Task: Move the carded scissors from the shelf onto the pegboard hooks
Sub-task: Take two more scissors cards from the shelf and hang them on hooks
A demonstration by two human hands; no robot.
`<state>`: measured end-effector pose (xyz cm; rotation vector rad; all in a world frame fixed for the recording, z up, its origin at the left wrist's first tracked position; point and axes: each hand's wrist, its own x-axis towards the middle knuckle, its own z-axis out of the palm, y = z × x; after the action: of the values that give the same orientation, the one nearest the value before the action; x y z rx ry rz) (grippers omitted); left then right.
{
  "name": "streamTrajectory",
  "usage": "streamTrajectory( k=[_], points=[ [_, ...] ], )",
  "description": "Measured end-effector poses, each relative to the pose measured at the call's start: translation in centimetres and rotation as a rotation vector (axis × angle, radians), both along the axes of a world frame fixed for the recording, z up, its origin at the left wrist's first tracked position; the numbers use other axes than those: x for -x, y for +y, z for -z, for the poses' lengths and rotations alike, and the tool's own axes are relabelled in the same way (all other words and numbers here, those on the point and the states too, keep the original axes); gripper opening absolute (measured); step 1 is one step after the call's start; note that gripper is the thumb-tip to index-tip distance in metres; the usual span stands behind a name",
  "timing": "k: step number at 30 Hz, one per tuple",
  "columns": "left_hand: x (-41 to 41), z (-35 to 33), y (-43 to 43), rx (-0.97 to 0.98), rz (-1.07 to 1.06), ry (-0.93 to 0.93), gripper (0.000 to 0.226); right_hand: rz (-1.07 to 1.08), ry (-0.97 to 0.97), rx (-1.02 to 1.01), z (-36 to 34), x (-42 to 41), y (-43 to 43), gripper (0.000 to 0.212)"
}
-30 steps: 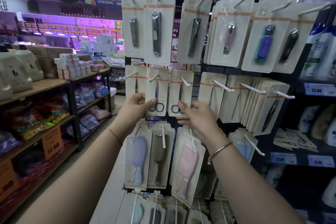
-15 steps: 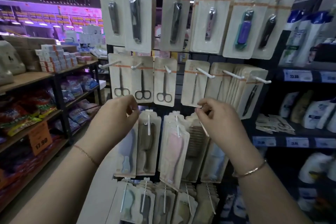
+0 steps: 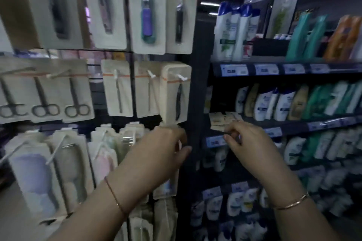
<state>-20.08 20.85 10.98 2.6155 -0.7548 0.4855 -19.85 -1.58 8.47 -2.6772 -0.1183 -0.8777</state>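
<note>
Beige carded scissors (image 3: pixel 220 121) on the dark shelf (image 3: pixel 293 123) lie under the right hand (image 3: pixel 248 143), fingers curled, grip unclear; pinch one card's edge, left hand (image 3: pixel 162 146) apparently empty.

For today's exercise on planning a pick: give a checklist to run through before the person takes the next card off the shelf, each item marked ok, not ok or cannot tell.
1. Cards left on the shelf: ok, a small pile.
2. Right hand at the pile: ok, fingers at its front edge.
3. Right hand has a card pinched: cannot tell, blurred.
4. Left hand free: cannot tell, fingers curled.
5. Scissors already on hooks: ok, three cards hang.
6. Room left on those hooks: cannot tell.
</note>
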Motion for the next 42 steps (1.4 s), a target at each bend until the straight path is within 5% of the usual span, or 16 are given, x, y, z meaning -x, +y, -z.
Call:
streamTrajectory(
  k=[7, 15, 32, 38, 42],
  points=[
    [-5.9, 3.2, -14.7, 0.03, 0.002, 0.121, 0.018, 0.047, 0.081, -0.014, 2.1, -5.1, -13.1, 0.01],
    [-16.8, 7.7, -22.9, 0.102, -0.271, 0.196, 0.017, -0.121, 0.185, -0.102, 5.5, -15.0, -23.5, 0.003],
    [-26.8, 10.1, -25.4, 0.112, -0.484, 0.238, 0.056, -0.133, 0.313, -0.18, 8.2, -26.2, -21.5, 0.053],
    [-26.3, 9.6, -25.0, 0.294, -0.453, 0.34, 0.045, -0.06, 0.342, -0.224, 8.8, -26.7, -21.0, 0.056],
    [-25.9, 9.2, -24.6, 0.302, -0.433, 0.221, 0.032, -0.101, 0.388, -0.301, 8.7, -27.2, -21.3, 0.049]
  ],
)
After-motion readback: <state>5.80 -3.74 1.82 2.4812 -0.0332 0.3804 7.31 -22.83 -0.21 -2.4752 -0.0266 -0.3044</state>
